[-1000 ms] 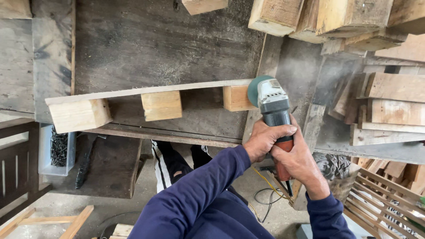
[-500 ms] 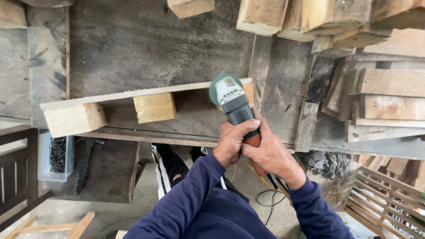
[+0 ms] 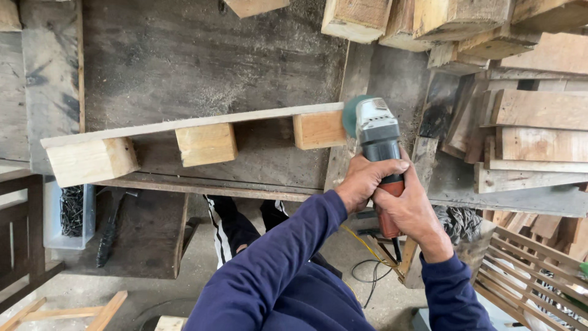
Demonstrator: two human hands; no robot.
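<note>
While both my hands wrap the angle grinder (image 3: 378, 144), its grey and green head sits right against the end of the wooden pallet piece (image 3: 202, 138), just beside the rightmost of three pale blocks fixed under a thin plank. My left hand (image 3: 365, 181) has its grip clenched around the dark body of the grinder, fingers curled over the top; my right hand (image 3: 411, 211) is closed around the reddish rear handle just below, the two hands touching. The pallet piece lies on its edge across the dark, dusty tabletop (image 3: 202, 55), running from the left side toward the middle. To the right I see a stack of rough boards (image 3: 533, 129), and more timber offcuts (image 3: 422, 21) along the top edge. Under the tabletop on the left sits a clear box of dark nails (image 3: 70, 211) with a black brush-like tool (image 3: 110, 230) beside it. A cable (image 3: 370, 276) trails on the floor beneath my arms, both in dark blue sleeves
</note>
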